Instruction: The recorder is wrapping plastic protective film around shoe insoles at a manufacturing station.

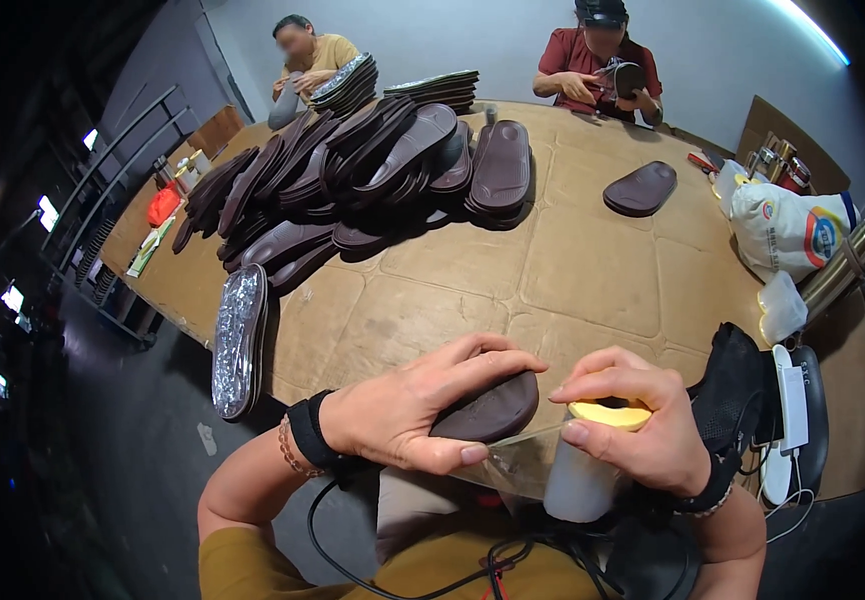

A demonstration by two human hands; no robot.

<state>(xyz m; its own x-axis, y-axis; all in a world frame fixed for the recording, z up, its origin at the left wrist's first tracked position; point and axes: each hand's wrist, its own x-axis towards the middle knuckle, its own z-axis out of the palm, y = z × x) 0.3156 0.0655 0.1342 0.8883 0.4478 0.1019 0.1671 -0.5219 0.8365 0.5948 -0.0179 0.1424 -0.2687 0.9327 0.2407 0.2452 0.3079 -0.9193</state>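
Insole [488, 408], brown, likely light and bendy (best held by its edges), at near edge of cardboard-covered table [593, 270], under closed left hand [423, 410]; beside it, right hand [633, 425] wrapped around tape roll [593, 460].

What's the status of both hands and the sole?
Left hand grips brown sole. Right hand holds tape roll. Sole pile lies clear.
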